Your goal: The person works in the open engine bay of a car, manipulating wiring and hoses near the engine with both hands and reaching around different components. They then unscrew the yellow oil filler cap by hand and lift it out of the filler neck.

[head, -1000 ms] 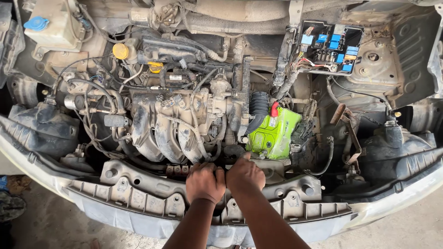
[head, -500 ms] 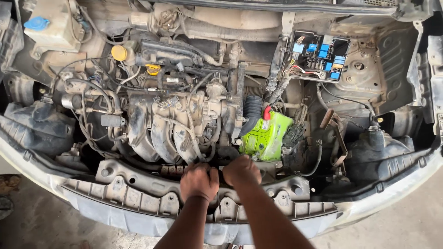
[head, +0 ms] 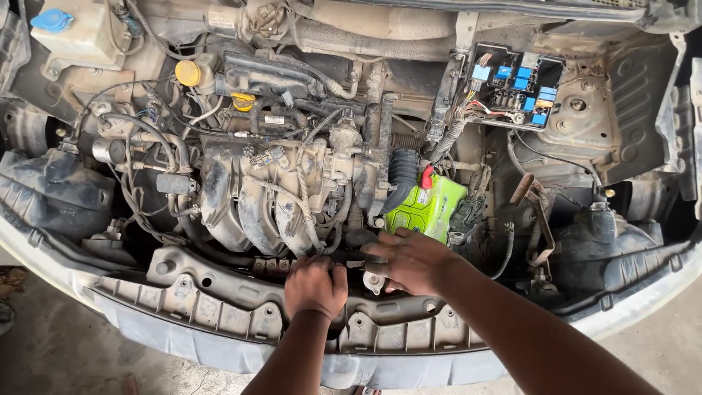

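I look down into an open car engine bay. My left hand (head: 314, 287) is curled into a fist low at the front of the engine, pressed against the grey front crossmember (head: 219, 311); what it grips is hidden. My right hand (head: 409, 260) lies beside it with fingers spread, resting over a small round white part (head: 374, 281) just below the bright green battery (head: 428, 207). The dusty intake manifold (head: 256, 205) rises right behind both hands.
An open fuse box (head: 515, 88) with blue relays sits at the back right. A coolant tank with a blue cap (head: 53, 20) is at the back left, yellow caps (head: 188, 72) near it. Hoses and wires crowd the engine. Concrete floor lies below the bumper.
The view has shifted slightly left and closer. My right hand has opened and spread over the white part; my left hand stays clenched at the same spot.
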